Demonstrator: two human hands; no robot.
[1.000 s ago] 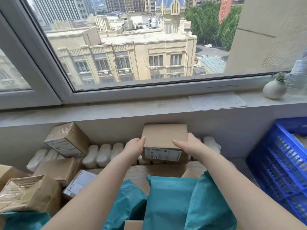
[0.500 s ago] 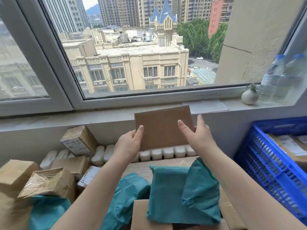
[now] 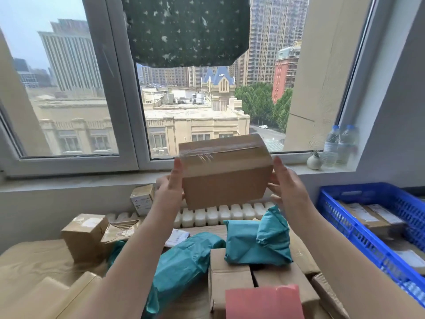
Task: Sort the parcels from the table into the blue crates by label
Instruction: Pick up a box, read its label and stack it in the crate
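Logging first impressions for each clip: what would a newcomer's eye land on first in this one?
Most striking is the taped brown cardboard box, held up at centre against the window between the left hand and right hand. Below it, crumpled teal plastic mailer bags stand out among plain brown parcels on the table. At the right edge sits a blue slatted plastic crate already holding labelled parcels.

**Colours on the sorting pile**

Held-up box [image 3: 225, 173] is plain brown cardboard with shiny clear tape across the top. Crate [image 3: 358, 236] is bright blue with a mesh-grid wall. Soft mailers [image 3: 255, 242] are teal. One pinkish-red parcel [image 3: 264, 302] up front. The dark green cloth [image 3: 186, 31] has little pale specks all over. White vase [image 3: 314, 162] on the sill.
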